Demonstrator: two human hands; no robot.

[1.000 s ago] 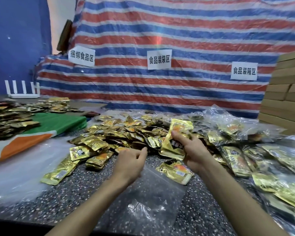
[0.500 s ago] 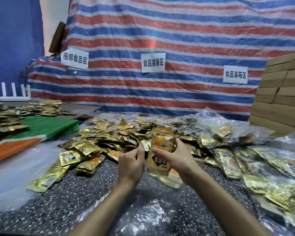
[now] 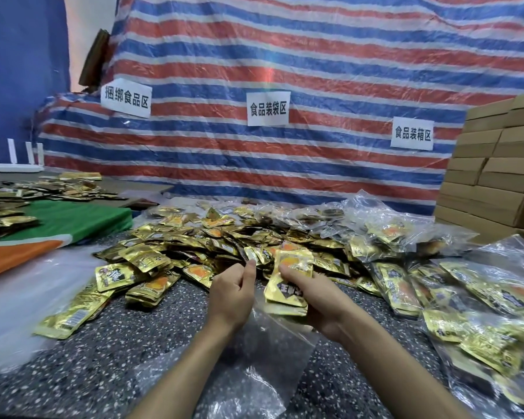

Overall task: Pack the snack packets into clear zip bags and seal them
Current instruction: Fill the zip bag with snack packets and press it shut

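My right hand (image 3: 321,306) grips a small stack of gold snack packets (image 3: 288,285), held upright just above the open edge of a clear zip bag (image 3: 270,355). The bag lies on the speckled table (image 3: 109,352) between my forearms. My left hand (image 3: 232,294) is curled at the bag's upper left edge and seems to pinch it, thumb pointing up. The packets touch the bag's mouth; I cannot tell whether they are inside it.
A big heap of loose gold packets (image 3: 212,237) covers the table beyond my hands. Filled clear bags (image 3: 484,300) pile up at the right, below stacked cardboard boxes (image 3: 496,176). A green and orange cloth (image 3: 61,219) and white plastic sheet (image 3: 15,297) lie left.
My right hand carried the packet stack from the heap down toward me to the bag's mouth. My left hand rose slightly with the bag's edge.
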